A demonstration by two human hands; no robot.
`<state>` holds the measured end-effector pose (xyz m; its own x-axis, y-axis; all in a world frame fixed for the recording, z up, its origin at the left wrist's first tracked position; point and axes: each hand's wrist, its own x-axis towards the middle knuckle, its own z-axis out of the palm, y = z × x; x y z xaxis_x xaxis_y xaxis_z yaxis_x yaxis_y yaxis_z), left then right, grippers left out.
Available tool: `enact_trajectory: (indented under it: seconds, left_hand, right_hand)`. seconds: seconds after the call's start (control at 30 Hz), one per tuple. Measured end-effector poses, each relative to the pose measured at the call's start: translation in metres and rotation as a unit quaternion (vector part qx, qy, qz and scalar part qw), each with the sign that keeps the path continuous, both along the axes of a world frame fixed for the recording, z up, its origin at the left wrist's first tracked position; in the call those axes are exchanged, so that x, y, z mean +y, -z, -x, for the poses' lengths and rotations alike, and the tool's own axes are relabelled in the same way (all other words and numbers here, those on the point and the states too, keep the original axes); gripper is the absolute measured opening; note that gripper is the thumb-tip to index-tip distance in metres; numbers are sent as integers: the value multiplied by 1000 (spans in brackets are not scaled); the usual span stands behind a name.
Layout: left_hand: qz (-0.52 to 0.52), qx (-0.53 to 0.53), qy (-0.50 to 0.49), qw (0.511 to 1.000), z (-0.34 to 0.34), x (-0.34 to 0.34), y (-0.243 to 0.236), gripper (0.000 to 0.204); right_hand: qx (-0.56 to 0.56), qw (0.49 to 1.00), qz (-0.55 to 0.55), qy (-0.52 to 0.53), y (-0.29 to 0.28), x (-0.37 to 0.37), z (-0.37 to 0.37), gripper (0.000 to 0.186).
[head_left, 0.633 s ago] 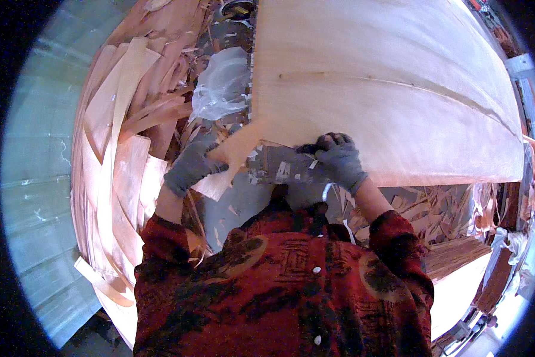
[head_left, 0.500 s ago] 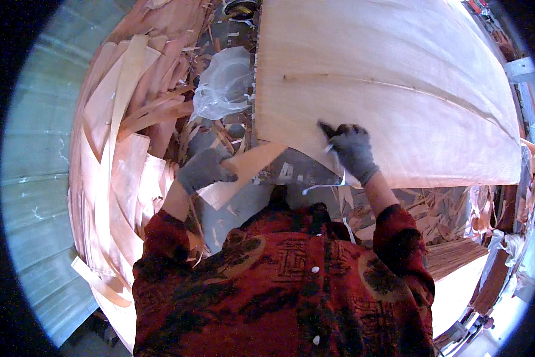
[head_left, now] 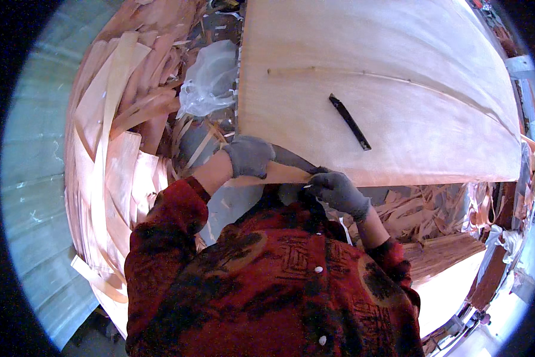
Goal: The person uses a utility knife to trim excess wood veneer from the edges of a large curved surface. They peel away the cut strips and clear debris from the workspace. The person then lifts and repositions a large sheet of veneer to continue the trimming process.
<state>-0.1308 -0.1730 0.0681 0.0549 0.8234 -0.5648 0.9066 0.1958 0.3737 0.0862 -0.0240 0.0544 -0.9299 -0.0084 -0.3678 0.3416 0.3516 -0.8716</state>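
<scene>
My left hand (head_left: pixel 248 156), in a grey glove, is closed on a piece of thin wood veneer (head_left: pixel 286 174) at the near left corner of a large pale veneer sheet (head_left: pixel 422 131). A dark, tapering gap (head_left: pixel 294 159) shows between piece and sheet. My right hand (head_left: pixel 339 191), also gloved, is at the gap's right end with its fingers pinched together. A tiny end of a thin white strip (head_left: pixel 307 186) sticks out at its fingertips; the rest is hidden. A black, narrow tool (head_left: pixel 349 122), perhaps a cutter knife, lies on the sheet beyond my right hand.
Scrap veneer strips (head_left: pixel 110 113) are heaped at the left, beside a greenish corrugated wall (head_left: pixel 35 178). A crumpled clear plastic bag (head_left: pixel 211 77) lies by the sheet's left edge. More scraps (head_left: pixel 422 211) and a veneer stack (head_left: pixel 443 256) are at the right, below the sheet.
My right hand has let go of the black tool, now lying on the sheet, and come nearer to me. My left hand has moved right, bringing the veneer piece into the sheet's corner.
</scene>
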Motion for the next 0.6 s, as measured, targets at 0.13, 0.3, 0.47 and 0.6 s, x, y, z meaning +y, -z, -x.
enact_trajectory:
  seconds: [0.13,0.3,0.47,0.6]
  left_hand:
    - [-82,22,-91,992,4,-2,-19,35]
    - [-372,101,-473,792,33,-50,-34,45]
    - [-421,258,-350,796,-18,-86,13,65]
    - [-373,163,-372,834,-69,-87,52,63]
  right_hand:
    - [19,992,-47,116,14,-11,-3,18]
    - [-110,977,44,179,18,-16,-3,22]
    - [-94,987,-40,126,20,-13,7,22]
    - [-85,986,-103,99,28,-7,8,26]
